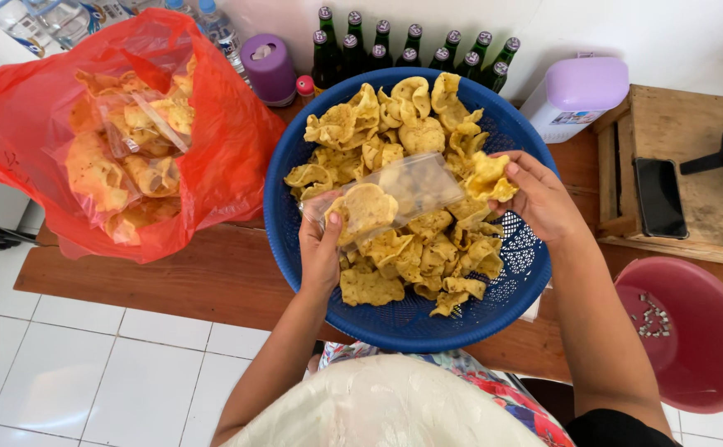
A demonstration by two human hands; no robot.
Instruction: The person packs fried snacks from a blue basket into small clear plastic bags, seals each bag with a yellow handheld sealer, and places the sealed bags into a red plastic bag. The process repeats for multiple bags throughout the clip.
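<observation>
Wooden tabletop [213, 277] is carrying the blue basket [291, 248], piled with yellow crackers [415, 132]. I am pinching a small clear bag [415, 186] with my left hand [320, 252], a few crackers already inside, while my right hand [539, 199] is gripping another cracker [491, 178]. Beside it, the red bag [229, 141] is holding several filled packets [150, 124]; most crackers are still lying loose.

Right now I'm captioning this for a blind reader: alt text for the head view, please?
The left hand holds a clear bag of yellow crackers while the right hand pinches a cracker over a blue basket of them. A red bag of packed crackers lies left.
</observation>
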